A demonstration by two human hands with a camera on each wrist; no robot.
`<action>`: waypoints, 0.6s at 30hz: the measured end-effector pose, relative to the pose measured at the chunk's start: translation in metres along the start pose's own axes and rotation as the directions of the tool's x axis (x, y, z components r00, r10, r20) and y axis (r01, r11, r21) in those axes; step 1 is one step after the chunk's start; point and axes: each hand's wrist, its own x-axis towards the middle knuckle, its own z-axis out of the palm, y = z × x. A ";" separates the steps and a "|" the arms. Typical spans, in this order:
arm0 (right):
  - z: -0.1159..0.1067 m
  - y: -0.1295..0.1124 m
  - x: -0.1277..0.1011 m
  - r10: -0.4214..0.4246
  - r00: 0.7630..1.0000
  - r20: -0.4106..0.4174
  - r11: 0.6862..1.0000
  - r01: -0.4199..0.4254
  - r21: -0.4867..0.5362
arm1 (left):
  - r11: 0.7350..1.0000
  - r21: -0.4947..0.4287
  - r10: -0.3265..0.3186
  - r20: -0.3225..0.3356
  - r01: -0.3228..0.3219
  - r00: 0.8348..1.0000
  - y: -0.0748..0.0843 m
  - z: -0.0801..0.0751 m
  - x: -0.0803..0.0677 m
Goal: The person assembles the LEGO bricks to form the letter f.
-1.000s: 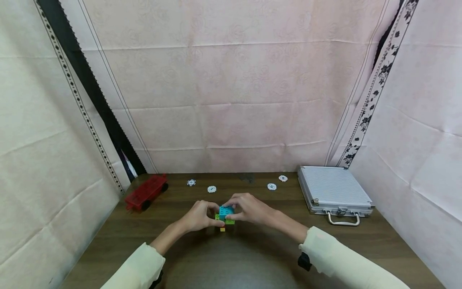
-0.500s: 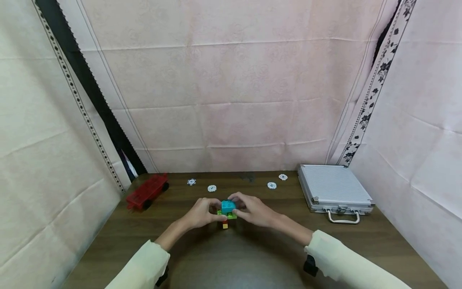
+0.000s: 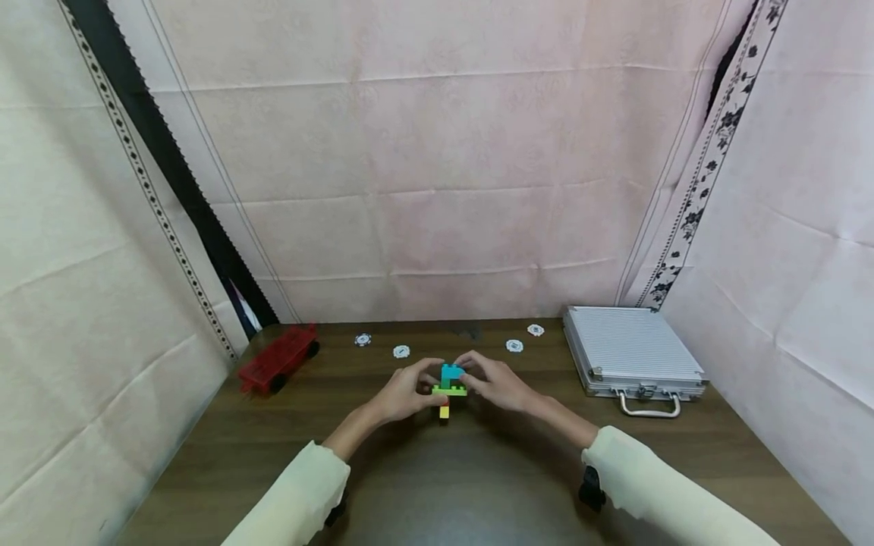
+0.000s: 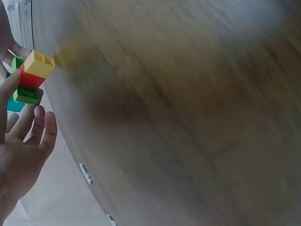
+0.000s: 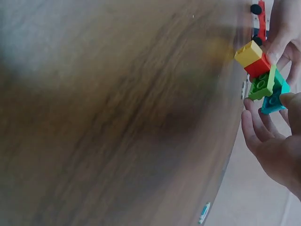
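Between both hands is a stack of toy building bricks, seen end on in the head view. A blue brick (image 3: 452, 371) tops a wider green brick (image 3: 457, 391), with a red brick (image 5: 258, 67) and a yellow brick (image 3: 444, 412) underneath. My left hand (image 3: 406, 390) grips the stack from the left, thumb against the red brick. From the right, my right hand (image 3: 501, 385) pinches the blue brick, its thumb showing on that brick in the right wrist view. Gaps between studs show on the green brick. The stack is held over the brown table (image 3: 478, 485).
A red toy wagon (image 3: 281, 360) with black wheels stands at the table's left. Several poker chips lie along the back, one poker chip (image 3: 400, 352) just behind my left hand. A silver aluminium case (image 3: 631, 353) rests at the back right. Pale cloth (image 3: 437, 189) hangs around the table.
Both hands have carried the brick stack to the right and slightly farther back. It has turned, so the blue brick looks narrower and more of the green brick and the lower bricks shows.
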 end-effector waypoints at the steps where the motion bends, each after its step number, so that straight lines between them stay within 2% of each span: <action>1: -0.001 0.001 0.000 0.019 1.000 0.002 1.000 -0.019 0.012 | 1.000 0.004 -0.004 -0.005 0.004 1.000 0.000 0.001 0.001; 3: -0.001 0.003 0.001 0.056 0.998 0.010 0.998 -0.056 0.039 | 1.000 0.003 -0.023 -0.016 0.023 1.000 -0.001 0.003 0.004; 6: 0.001 0.005 0.001 0.111 0.993 0.025 0.993 -0.112 0.024 | 0.998 0.002 -0.062 -0.042 0.062 0.997 -0.004 0.005 0.006; 11: 0.005 0.009 0.002 0.139 0.990 0.014 0.990 -0.139 -0.021 | 0.993 0.045 -0.108 -0.074 0.112 0.991 -0.011 0.006 0.008; 18: 0.013 0.019 0.004 0.161 0.987 0.002 0.986 -0.161 -0.037 | 0.997 0.033 -0.070 -0.051 0.072 0.996 -0.022 0.011 0.010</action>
